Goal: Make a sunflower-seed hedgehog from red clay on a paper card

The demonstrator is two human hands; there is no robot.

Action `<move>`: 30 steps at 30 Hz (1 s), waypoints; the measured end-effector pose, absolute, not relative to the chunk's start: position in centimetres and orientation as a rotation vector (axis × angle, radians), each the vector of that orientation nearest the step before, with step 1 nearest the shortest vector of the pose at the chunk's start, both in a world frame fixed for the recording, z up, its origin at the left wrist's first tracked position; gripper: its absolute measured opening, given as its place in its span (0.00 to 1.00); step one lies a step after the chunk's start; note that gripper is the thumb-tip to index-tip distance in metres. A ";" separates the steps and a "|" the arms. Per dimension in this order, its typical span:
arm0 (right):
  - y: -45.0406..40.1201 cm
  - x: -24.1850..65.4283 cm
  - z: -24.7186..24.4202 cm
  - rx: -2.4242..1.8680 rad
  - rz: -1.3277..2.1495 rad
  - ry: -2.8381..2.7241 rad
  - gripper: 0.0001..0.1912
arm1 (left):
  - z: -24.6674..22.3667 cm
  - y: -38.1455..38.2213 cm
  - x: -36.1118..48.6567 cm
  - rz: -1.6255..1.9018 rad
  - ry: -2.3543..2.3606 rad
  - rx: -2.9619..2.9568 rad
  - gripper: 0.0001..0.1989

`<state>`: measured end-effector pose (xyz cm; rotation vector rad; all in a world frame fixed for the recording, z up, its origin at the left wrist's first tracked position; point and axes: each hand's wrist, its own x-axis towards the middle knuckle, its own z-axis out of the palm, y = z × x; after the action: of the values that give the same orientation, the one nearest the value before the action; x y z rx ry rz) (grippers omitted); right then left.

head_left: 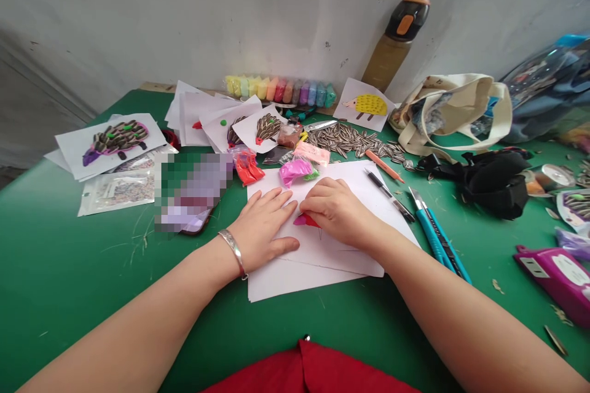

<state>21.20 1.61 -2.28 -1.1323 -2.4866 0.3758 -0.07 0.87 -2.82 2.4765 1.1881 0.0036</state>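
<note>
White sheets of paper lie in a stack in front of me, with faint pencil lines on the top one. My left hand rests flat on the paper, fingers spread, a silver bracelet on its wrist. On the top sheet is a small piece of pink and red modelling clay. The curled fingers of my right hand press on this clay and hide part of it. Just beyond the hands sit a magenta clay packet and a red clay packet.
A pen and blue utility knives lie at the right. Sunflower seeds are heaped behind the paper. Hedgehog pictures, a phone, a bottle and a cloth bag surround the work.
</note>
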 end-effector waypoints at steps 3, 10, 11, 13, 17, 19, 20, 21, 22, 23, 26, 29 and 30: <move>1.5 21.2 -2.2 -1.134 0.350 -2.484 0.08 | -2.8 0.9 -0.1 0.000 1.195 2.475 0.35; 1.5 21.3 -2.2 -1.154 0.320 -2.496 0.09 | -2.7 0.9 -0.2 -0.003 1.190 2.474 0.35; 1.5 21.4 -2.3 -1.165 0.312 -2.489 0.09 | -2.7 0.9 -0.2 -0.009 1.192 2.475 0.35; 1.5 21.4 -2.4 -1.170 0.313 -2.488 0.09 | -2.8 0.9 -0.2 -0.006 1.195 2.475 0.35; 1.5 21.4 -2.4 -1.164 0.309 -2.492 0.10 | -3.1 0.9 -0.2 0.026 1.191 2.479 0.35; 1.5 21.5 -2.3 -1.175 0.306 -2.490 0.10 | -3.1 0.9 -0.2 0.025 1.192 2.480 0.35; 1.5 21.5 -2.3 -1.175 0.312 -2.492 0.10 | -3.1 0.9 -0.2 0.020 1.192 2.481 0.35; 1.5 21.5 -2.3 -1.170 0.319 -2.495 0.09 | -3.1 0.9 -0.3 0.012 1.192 2.481 0.35; 1.5 21.5 -2.3 -1.166 0.325 -2.496 0.09 | -3.0 0.9 -0.3 0.002 1.192 2.482 0.35; 1.5 21.5 -2.3 -1.163 0.327 -2.493 0.09 | -3.0 0.9 -0.3 -0.005 1.193 2.482 0.35; 1.5 21.3 -2.4 -1.171 0.328 -2.471 0.09 | -2.9 0.9 -0.3 0.004 1.186 2.483 0.34; 1.5 21.3 -2.4 -1.160 0.350 -2.474 0.10 | -2.9 0.8 -0.3 0.017 1.180 2.483 0.34; 1.5 21.3 -2.4 -1.154 0.352 -2.479 0.10 | -3.0 0.8 -0.3 0.016 1.182 2.484 0.34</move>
<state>21.28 1.46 -2.43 -1.1536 -2.4794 0.3524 -0.28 0.83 -2.98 2.4841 1.1820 0.0159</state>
